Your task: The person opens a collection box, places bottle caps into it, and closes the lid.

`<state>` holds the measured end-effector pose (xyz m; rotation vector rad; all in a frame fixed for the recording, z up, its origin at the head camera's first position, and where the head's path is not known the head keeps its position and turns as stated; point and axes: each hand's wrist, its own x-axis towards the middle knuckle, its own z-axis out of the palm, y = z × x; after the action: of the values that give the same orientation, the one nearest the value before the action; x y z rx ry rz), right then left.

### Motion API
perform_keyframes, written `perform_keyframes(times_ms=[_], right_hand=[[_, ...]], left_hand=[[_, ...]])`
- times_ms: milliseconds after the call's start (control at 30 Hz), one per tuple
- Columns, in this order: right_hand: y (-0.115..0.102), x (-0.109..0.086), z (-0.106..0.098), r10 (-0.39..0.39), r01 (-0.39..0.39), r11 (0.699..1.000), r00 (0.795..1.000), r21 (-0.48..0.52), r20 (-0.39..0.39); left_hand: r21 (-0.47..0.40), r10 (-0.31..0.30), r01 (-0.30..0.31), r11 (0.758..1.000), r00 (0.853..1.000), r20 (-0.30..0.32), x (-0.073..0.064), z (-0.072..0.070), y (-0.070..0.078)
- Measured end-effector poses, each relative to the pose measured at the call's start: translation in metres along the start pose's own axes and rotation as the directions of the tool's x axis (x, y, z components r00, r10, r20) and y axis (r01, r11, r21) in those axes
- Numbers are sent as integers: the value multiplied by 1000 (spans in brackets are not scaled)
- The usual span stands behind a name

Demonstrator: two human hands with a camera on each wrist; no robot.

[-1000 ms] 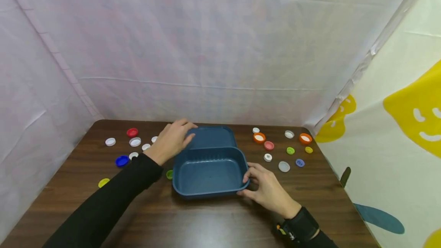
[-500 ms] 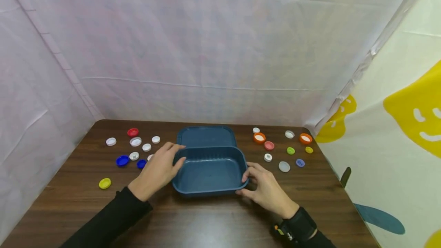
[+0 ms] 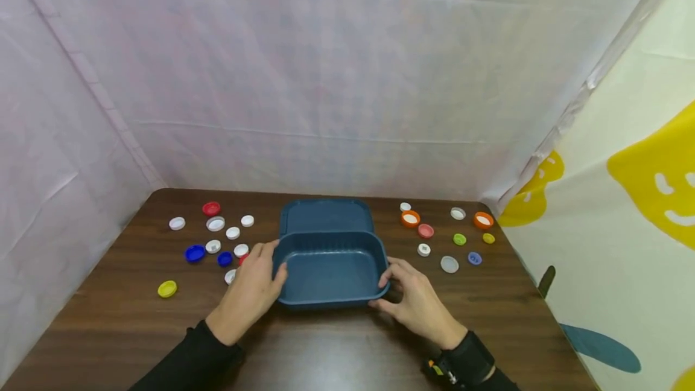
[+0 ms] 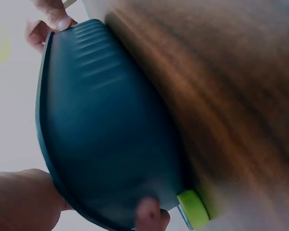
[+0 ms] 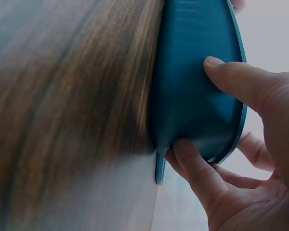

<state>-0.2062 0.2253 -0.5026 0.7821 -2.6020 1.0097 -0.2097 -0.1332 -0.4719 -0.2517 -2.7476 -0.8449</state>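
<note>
A dark blue plastic food container (image 3: 331,275) stands with its mouth up in the middle of the table, nothing visible inside. Its flat lid (image 3: 327,216) lies right behind it. My left hand (image 3: 251,285) holds the left wall, thumb over the rim. At the front right corner, my right hand (image 3: 417,299) grips the container; in the right wrist view its thumb and fingers (image 5: 195,166) press on the outer wall. The left wrist view shows a green bottle cap (image 4: 193,210) beside the container, near a left fingertip; in the head view this cap is hidden.
Several bottle caps lie on both sides of the brown table (image 3: 331,355): a blue cap (image 3: 195,253) and a yellow cap (image 3: 167,289) at left, an orange cap (image 3: 410,218) and a clear lid (image 3: 449,265) at right. White cloth (image 3: 326,77) hangs behind.
My left hand has come from above the lid's left side back towards me and down onto the container's left wall. The right hand keeps its grip; the container stays nearly in place.
</note>
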Motion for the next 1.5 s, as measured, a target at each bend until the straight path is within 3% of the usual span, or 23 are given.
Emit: perform_keyframes(times_ms=[333,733,1033,1267,1400,1500], right_hand=[[0,-2,1,-30,29,999,999,-37,-18],[0,-3,-1,-20,18,998,999,67,28],[1,6,-22,30,-33,997,999,69,34],[19,29,-40,31,-34,998,998,-61,-47],[37,48,-46,16,-32,986,995,-163,-96],[52,62,-49,29,-50,972,995,-229,-90]], left_hand=[[-34,42,-45,998,995,-90,-6,5,-6],[-53,20,-24,998,998,-63,-7,2,-8],[-57,23,-27,998,998,-61,-4,1,-8],[-61,21,-24,998,999,-44,-3,-1,-8],[-67,19,-20,998,1000,-24,-2,0,-7],[-65,16,-18,998,1000,-19,-2,2,-7]])
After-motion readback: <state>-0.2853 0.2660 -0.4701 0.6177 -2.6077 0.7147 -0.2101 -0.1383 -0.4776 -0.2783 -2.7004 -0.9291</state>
